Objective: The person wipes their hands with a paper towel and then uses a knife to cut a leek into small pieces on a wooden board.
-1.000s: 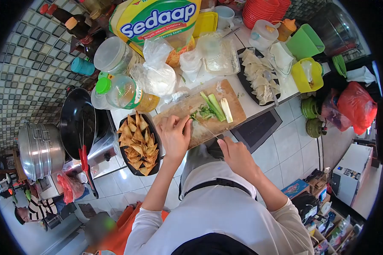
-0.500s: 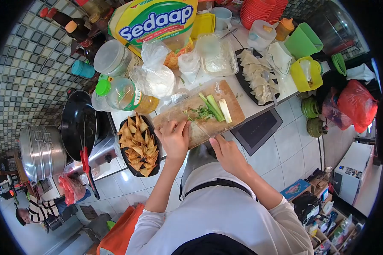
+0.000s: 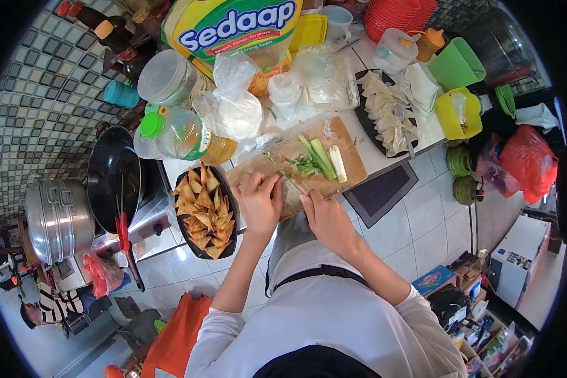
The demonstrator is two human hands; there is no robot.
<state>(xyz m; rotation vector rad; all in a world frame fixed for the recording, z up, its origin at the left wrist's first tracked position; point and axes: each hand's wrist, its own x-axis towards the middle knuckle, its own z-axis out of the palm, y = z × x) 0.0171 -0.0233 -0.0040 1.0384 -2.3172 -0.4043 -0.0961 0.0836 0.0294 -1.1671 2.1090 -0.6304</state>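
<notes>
My right hand [image 3: 329, 220] is closed round the handle of a knife [image 3: 294, 184], its thin blade pointing toward my left fingertips. On the near left part of the wooden cutting board [image 3: 346, 133], my left hand [image 3: 258, 200] has its fingers curled and pressed together at a thin green piece of spring onion [image 3: 286, 172]; the fingers hide most of what they grip. Chopped greens [image 3: 305, 165] lie just past the blade. Green spring onion stalks [image 3: 320, 156] and a white stalk piece [image 3: 337, 164] rest at the board's right side.
Fried triangular pastries [image 3: 205, 214] fill a black tray left of the board. Uncooked dumplings [image 3: 387, 116] lie on another black tray at right. Behind stand an oil bottle [image 3: 183, 135], a white bag [image 3: 236, 113] and a Sedaap pack [image 3: 233, 31]. A black wok [image 3: 110, 183] is further left.
My right hand and the knife have shifted slightly left and up. A green strand now shows farther up the board beside the blade. My left hand stays nearly in place.
</notes>
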